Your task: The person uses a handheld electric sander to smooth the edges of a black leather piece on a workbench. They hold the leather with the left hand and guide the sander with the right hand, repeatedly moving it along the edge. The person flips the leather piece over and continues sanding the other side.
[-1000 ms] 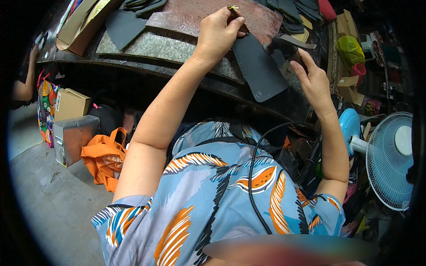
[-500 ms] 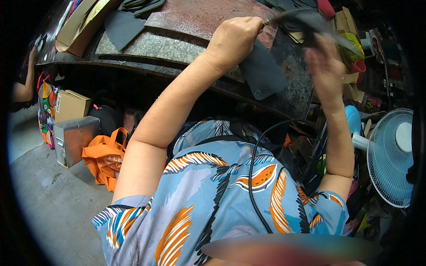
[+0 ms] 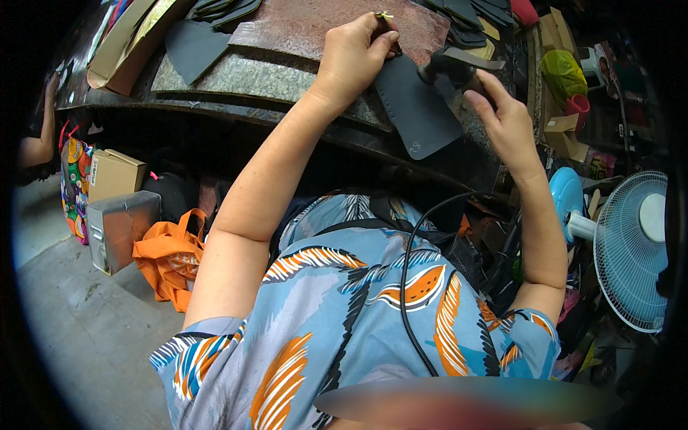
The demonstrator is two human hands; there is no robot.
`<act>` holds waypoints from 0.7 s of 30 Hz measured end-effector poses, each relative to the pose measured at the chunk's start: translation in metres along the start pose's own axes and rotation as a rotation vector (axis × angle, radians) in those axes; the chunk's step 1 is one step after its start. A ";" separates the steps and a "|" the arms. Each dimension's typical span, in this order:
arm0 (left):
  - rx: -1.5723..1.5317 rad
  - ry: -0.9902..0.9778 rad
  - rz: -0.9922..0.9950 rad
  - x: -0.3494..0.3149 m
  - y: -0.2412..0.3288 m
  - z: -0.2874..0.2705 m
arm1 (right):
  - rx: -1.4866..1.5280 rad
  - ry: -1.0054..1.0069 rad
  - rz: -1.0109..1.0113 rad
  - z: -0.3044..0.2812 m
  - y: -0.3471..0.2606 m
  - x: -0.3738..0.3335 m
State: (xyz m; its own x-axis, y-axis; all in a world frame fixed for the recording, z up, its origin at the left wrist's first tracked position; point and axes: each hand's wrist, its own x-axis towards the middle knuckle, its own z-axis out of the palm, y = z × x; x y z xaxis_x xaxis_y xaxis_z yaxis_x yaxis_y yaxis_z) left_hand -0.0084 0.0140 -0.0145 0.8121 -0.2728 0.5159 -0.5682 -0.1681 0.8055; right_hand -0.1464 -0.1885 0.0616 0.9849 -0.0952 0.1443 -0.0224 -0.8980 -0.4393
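My left hand (image 3: pixel 351 61) is closed around a slim dark hand punch (image 3: pixel 388 32), held over the upper edge of a dark grey flat cut piece (image 3: pixel 423 118). A row of small marks or holes runs along that piece's left edge, and a pale mark sits at its lower corner. In my right hand (image 3: pixel 507 132) is a hammer (image 3: pixel 455 66), its dark head hanging above the right side of the cut piece, apart from the punch. Under the piece lie a speckled grey slab (image 3: pixel 244 75) and a reddish worn board (image 3: pixel 308 29).
Stacks of dark cut pieces (image 3: pixel 469 18) lie on the far bench, another cut piece (image 3: pixel 193 50) at left. An open cardboard box (image 3: pixel 132 50) stands at the bench's left. A fan (image 3: pixel 634 251) is at my right. An orange bag (image 3: pixel 168 254) and metal case (image 3: pixel 122 226) rest below left.
My left hand has shifted left and slightly up with the punch. The hammer, blurred in motion before, is lower and clearly seen, and my right hand has moved down and left.
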 end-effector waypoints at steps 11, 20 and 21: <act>0.316 -0.088 0.418 -0.005 0.017 0.007 | 0.305 0.158 -0.133 -0.022 -0.018 0.005; 0.057 0.078 0.072 -0.016 0.003 -0.012 | -0.034 -0.017 -0.086 -0.007 -0.005 -0.001; 0.004 0.067 0.010 -0.016 0.003 -0.012 | -0.092 -0.033 -0.094 -0.003 -0.008 -0.001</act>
State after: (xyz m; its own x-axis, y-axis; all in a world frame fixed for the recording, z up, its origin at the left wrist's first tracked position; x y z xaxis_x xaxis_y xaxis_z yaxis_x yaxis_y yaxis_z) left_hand -0.0211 0.0292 -0.0170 0.8134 -0.2101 0.5424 -0.5767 -0.1700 0.7991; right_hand -0.1474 -0.1829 0.0679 0.9885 0.0042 0.1510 0.0562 -0.9381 -0.3418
